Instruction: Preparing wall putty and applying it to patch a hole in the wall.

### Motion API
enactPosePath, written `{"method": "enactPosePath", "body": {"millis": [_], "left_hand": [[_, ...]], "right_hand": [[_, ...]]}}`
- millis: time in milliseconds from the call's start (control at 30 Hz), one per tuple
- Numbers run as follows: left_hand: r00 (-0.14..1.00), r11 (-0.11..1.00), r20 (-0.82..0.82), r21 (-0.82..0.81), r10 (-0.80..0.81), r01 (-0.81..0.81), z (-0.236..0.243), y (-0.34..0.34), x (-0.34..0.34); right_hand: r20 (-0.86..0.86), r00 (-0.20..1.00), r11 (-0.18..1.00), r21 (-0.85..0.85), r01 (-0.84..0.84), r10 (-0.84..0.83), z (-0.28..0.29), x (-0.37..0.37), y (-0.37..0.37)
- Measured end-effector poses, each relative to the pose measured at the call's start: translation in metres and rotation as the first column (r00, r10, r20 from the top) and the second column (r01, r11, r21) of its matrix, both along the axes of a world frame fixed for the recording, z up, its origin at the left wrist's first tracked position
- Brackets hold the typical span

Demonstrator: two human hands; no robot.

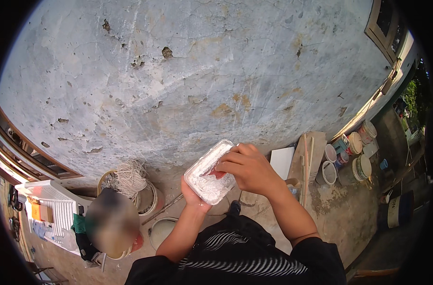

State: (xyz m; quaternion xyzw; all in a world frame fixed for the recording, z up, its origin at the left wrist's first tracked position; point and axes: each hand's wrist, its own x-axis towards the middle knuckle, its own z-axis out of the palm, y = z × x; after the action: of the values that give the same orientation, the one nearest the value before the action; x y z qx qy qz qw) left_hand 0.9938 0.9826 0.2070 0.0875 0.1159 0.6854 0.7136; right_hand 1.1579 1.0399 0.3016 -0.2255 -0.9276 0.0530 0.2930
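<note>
In front of my body, my left hand point(196, 194) supports a white rectangular plastic tub point(195, 170) from below and along its near left side, fingers wrapped under it. Thick white paste point(212, 189) coats the inside of the tub. My right hand point(252, 167) reaches in over the right rim, its fingers closed on a small reddish scraper point(219, 174). The scraper's edge touches the paste; the rest of it is hidden by my fingers. Beyond the tub rises a grey-blue wall point(188, 85) with cracks, chips and bare spots.
At left, a bundle of pale rope point(130, 178) lies on a bucket beside a white ridged plastic piece point(59, 202). A round basin point(162, 232) stands by my left forearm. Several paint buckets point(361, 166) and boards point(307, 166) are at right. A blurred patch hides part of the left.
</note>
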Motion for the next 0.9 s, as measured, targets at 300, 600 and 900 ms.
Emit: {"method": "enactPosePath", "body": {"millis": [300, 600, 900], "left_hand": [[0.982, 0.987, 0.183, 0.161, -0.037, 0.007, -0.03, 0.08, 0.035], [0.99, 0.992, 0.083, -0.069, 0.112, -0.106, 0.007, 0.108, 0.039], [0.967, 0.989, 0.251, 0.146, -0.032, -0.005, -0.013, 0.123, -0.014]], "right_hand": [[0.069, 0.974, 0.968, -0.149, -0.203, 0.215, -0.013, 0.036, 0.096], [0.126, 0.943, 0.944, -0.166, -0.285, 0.307, 0.003, 0.043, 0.125], [0.025, 0.972, 0.973, 0.005, -0.233, 0.233, 0.001, -0.004, 0.132]]}}
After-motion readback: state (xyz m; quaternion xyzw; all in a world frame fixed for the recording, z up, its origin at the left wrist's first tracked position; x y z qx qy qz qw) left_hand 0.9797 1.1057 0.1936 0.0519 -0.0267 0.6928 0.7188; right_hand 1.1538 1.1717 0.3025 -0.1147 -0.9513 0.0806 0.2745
